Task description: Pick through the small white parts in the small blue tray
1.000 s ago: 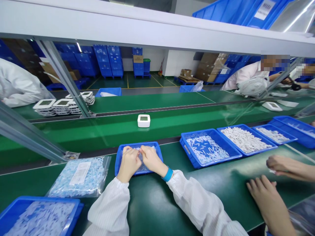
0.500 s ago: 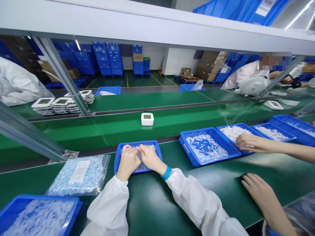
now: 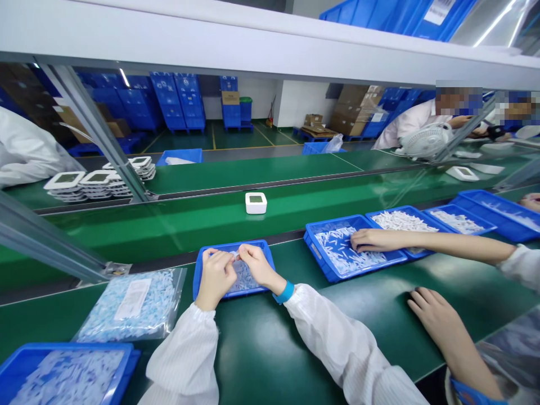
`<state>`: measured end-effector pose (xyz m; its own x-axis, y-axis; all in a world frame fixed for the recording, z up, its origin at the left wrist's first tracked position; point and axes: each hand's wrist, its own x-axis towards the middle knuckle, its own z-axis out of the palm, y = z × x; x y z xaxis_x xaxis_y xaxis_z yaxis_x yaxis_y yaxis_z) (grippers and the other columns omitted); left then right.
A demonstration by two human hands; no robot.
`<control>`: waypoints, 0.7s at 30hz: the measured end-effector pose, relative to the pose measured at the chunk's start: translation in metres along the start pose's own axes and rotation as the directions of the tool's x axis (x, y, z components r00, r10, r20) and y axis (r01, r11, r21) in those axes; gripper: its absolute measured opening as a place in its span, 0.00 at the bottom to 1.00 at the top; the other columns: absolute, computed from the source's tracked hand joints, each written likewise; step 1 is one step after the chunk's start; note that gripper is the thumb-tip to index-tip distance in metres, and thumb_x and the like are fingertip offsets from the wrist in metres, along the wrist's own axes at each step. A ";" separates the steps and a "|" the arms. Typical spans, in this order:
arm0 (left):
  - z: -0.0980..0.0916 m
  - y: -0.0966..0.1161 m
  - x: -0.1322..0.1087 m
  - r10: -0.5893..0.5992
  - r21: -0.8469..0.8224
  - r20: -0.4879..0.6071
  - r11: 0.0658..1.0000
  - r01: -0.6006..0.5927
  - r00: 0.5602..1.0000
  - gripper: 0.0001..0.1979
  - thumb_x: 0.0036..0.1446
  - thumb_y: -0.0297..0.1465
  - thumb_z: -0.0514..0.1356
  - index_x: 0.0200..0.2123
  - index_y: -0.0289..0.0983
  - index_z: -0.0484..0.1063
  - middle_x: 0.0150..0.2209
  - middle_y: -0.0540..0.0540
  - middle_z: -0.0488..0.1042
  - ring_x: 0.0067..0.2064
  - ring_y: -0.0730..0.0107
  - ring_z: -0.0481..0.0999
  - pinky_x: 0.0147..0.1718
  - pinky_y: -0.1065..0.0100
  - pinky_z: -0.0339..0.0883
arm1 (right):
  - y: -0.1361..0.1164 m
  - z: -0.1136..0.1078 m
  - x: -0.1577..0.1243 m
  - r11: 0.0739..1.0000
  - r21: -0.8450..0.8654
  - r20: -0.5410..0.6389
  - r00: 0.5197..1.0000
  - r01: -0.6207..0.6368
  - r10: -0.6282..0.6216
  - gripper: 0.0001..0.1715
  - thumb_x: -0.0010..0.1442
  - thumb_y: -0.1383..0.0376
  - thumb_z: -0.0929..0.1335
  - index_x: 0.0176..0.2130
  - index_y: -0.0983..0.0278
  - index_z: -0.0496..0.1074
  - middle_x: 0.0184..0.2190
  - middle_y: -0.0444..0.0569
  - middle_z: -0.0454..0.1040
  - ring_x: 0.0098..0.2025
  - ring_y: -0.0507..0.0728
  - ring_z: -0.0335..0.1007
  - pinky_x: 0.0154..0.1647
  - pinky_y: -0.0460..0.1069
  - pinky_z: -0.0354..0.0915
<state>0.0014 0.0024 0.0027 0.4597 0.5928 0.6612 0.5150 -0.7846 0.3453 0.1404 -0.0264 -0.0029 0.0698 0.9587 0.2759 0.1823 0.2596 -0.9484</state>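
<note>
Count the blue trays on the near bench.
6 blue trays. One under the left hand and right hand, which pinch a small packet; one at the bottom-left corner; four in a row at right. More may lie beyond the right edge.

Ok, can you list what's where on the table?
Left hand: fingertips pinched over the small blue plastic tray
Right hand: fingertips meet the left's; blue wristband
Held item: too small to tell
Green belt: one white square device
Left of tray: clear plastic bag of small packets
Co-worker's hand: in the next blue tray
</note>
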 end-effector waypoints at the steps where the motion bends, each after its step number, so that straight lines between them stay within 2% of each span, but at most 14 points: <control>1: 0.000 0.000 0.000 0.002 0.001 -0.003 1.000 -0.002 1.000 0.12 0.49 0.19 0.51 0.25 0.38 0.69 0.25 0.50 0.75 0.29 0.69 0.72 0.43 0.60 0.58 | 0.000 0.000 0.000 1.000 -0.004 0.005 1.000 0.003 -0.003 0.24 0.64 0.51 0.57 0.25 0.64 0.62 0.25 0.43 0.63 0.30 0.52 0.60 0.34 0.47 0.59; 5: 0.000 -0.001 -0.001 0.002 0.015 0.006 1.000 -0.002 1.000 0.11 0.50 0.19 0.51 0.24 0.38 0.68 0.24 0.50 0.74 0.28 0.70 0.72 0.44 0.59 0.58 | -0.002 -0.002 0.001 0.997 -0.074 0.079 0.997 0.025 -0.019 0.22 0.65 0.54 0.58 0.27 0.65 0.64 0.24 0.42 0.62 0.28 0.51 0.58 0.32 0.45 0.57; 10: 0.001 -0.002 0.000 -0.048 0.056 0.061 0.997 0.045 0.997 0.12 0.52 0.21 0.50 0.22 0.38 0.68 0.24 0.50 0.74 0.29 0.68 0.72 0.43 0.59 0.58 | -0.001 0.001 -0.001 0.953 -0.299 0.112 0.993 0.053 -0.020 0.21 0.66 0.59 0.57 0.25 0.64 0.61 0.22 0.41 0.60 0.26 0.50 0.56 0.28 0.44 0.53; 14: 0.001 -0.003 0.002 -0.076 0.082 0.105 0.994 0.067 0.992 0.11 0.57 0.26 0.50 0.29 0.38 0.73 0.30 0.47 0.78 0.33 0.65 0.75 0.41 0.59 0.58 | -0.017 -0.009 0.004 0.867 -0.485 0.122 0.991 0.110 -0.057 0.18 0.66 0.63 0.58 0.26 0.64 0.63 0.23 0.42 0.64 0.27 0.50 0.60 0.29 0.44 0.53; 17: 0.001 -0.003 0.002 -0.082 0.072 0.076 0.994 0.077 0.994 0.11 0.59 0.30 0.52 0.39 0.37 0.73 0.38 0.44 0.79 0.37 0.64 0.76 0.42 0.59 0.59 | -0.048 -0.046 0.009 0.732 -0.664 0.114 0.988 0.151 -0.101 0.14 0.63 0.67 0.61 0.27 0.65 0.65 0.26 0.46 0.69 0.30 0.52 0.63 0.33 0.46 0.54; 19: 0.002 -0.005 0.002 -0.100 0.072 0.022 0.993 0.098 0.995 0.11 0.59 0.30 0.52 0.40 0.38 0.73 0.39 0.44 0.79 0.36 0.64 0.76 0.42 0.59 0.60 | -0.069 -0.087 0.005 0.640 -0.767 0.033 0.999 0.048 -0.034 0.11 0.61 0.70 0.61 0.28 0.65 0.68 0.27 0.48 0.71 0.30 0.53 0.65 0.32 0.46 0.55; 21: 0.003 -0.006 0.000 -0.124 0.083 -0.047 0.988 0.128 0.991 0.11 0.59 0.29 0.52 0.38 0.38 0.74 0.36 0.45 0.80 0.33 0.65 0.75 0.42 0.59 0.60 | -0.082 -0.135 -0.008 0.510 -0.849 -0.091 0.990 -0.136 0.112 0.10 0.57 0.74 0.62 0.28 0.65 0.70 0.27 0.49 0.73 0.30 0.53 0.66 0.31 0.46 0.55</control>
<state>0.0004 0.0078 -0.0010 0.3581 0.6765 0.6435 0.6280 -0.6845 0.3702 0.2576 -0.0711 0.0943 0.1788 0.9670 0.1815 0.9164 -0.0965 -0.3885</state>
